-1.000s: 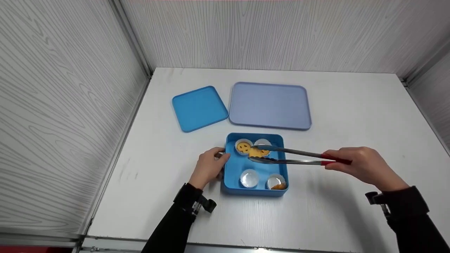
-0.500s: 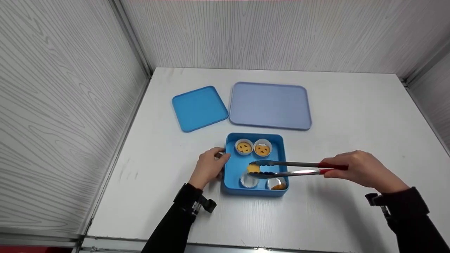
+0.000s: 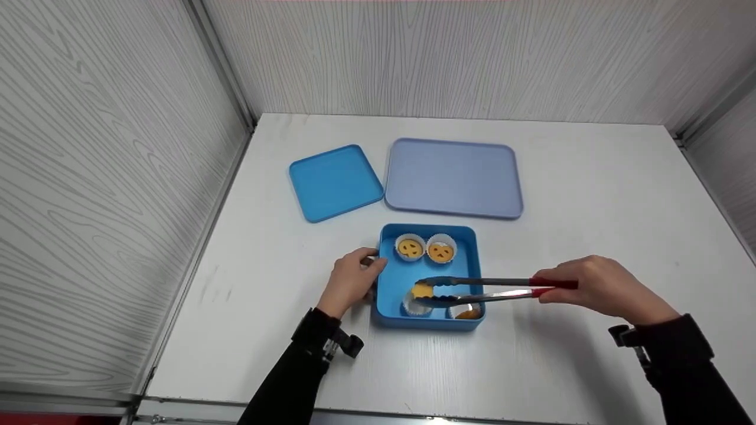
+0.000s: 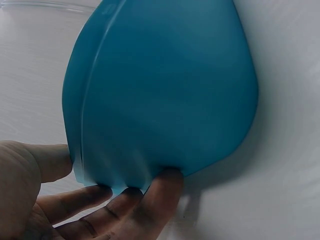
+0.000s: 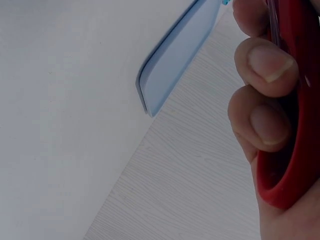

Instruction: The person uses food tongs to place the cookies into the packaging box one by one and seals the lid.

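Left hand [image 3: 349,281] is gripping blue box [image 3: 394,280] at nine o'clock; right hand [image 3: 608,289] is gripping tongs [image 3: 508,282] crossing its three-o'clock rim [image 3: 479,262]; tabletop [image 3: 590,195] is stretching beyond.

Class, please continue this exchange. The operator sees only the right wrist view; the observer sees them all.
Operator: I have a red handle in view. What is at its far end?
Observer: The tips of the tongs hold a yellow piece.
Operator: Where is it?
Observer: At the near-left white paper cup; I cannot tell whether they touch.
Operator: And farther left?
Observer: The left hand grips the blue box by its left side.
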A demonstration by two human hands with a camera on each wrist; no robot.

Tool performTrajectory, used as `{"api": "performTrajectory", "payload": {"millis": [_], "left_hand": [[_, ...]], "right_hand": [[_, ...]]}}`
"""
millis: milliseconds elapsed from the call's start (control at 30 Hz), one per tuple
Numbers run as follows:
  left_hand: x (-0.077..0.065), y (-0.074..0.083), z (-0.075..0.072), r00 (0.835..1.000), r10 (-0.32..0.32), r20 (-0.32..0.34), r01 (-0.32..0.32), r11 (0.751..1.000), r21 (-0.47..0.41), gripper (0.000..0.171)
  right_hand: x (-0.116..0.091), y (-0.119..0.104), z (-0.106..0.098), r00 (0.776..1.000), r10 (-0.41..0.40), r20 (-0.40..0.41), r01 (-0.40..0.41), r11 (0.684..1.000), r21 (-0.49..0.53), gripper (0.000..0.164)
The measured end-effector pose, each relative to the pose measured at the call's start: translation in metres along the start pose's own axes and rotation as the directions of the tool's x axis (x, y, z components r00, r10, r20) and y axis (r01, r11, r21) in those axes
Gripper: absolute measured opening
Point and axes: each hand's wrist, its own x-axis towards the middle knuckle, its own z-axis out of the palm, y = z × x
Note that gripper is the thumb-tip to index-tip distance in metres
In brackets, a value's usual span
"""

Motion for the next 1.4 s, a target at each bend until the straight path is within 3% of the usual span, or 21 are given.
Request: {"api": "performTrajectory", "payload": {"millis": [733,1000,1233,1400], "left_hand": [[-0.0007,0.0000,-0.0008,1.000,-0.003,0.007,0.003,1.000,-0.001,0.049],[0.0004,0.0001,-0.0001,1.000,-0.011,0.005,0.011,1.000,-0.005,0.048],[0.0006,-0.0002,0.0000,1.000,-0.015,0.013,0.015,1.000,-0.005,0.048],[0.0003,0.0004,-0.0001,1.000,-0.018,0.009,0.018,1.000,-0.004,0.048]], "right_hand": [[0.0015,-0.0039,-0.0015,1.000,-0.020,0.013,0.020,1.000,0.012,0.030],[0.0026,-0.0043,-0.0020,1.000,0.007,0.027,-0.008,0.999,0.031,0.038],[0.0014,-0.0033,-0.0030,0.999,0.027,0.033,-0.029,0.999,0.042,0.036],[-0.0023,-0.0018,-0.0039,0.999,0.034,-0.008,-0.034,0.998,0.060,0.028]]}}
